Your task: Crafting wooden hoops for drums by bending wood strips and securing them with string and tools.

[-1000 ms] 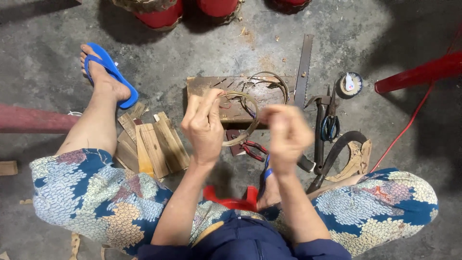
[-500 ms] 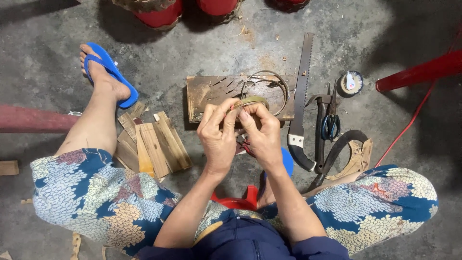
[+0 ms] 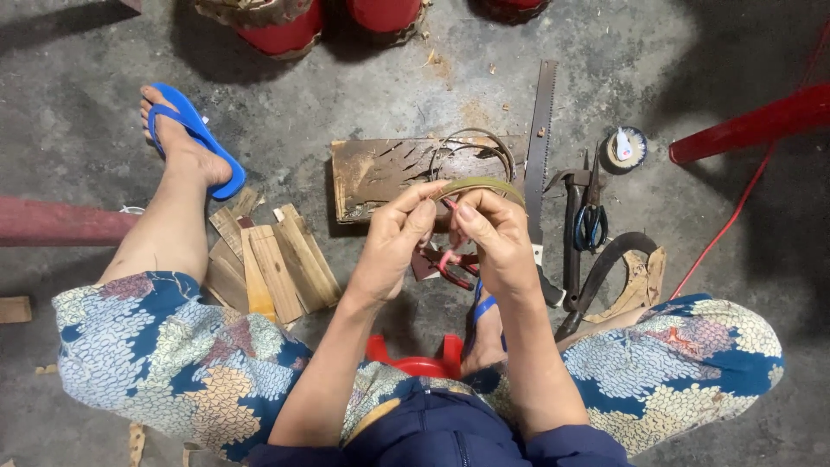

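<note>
1. At the far left edge of the concrete floor lies a dull red pipe, and below it a small wood offcut.
2. The person's foot in a blue flip-flop rests toward the upper left of the floor, the leg running down to a knee in blue patterned cloth.
3. Just right of that leg lies a loose heap of short wooden slats, fanned and overlapping.
4. At the middle of the floor sits a worn, notched wooden board, with a coil of thin wire on its right end.
5. The left hand is raised over the board's near edge, thumb and forefinger pressed together on the left end of a thin bamboo strip.
6. The strip arcs rightward in a bent curve above the board; the right hand pinches it from the other side, fingertips close to those of the left.
7. Below the hands, red-handled pliers lie on the floor, and the rim of a red stool shows between the knees.
8. Right of the board lies a long saw blade, then a hammer, blue-handled scissors and a curved dark knife.
9. Farther right stand a small round tin, a red cord and a red bar at the right edge.
</note>
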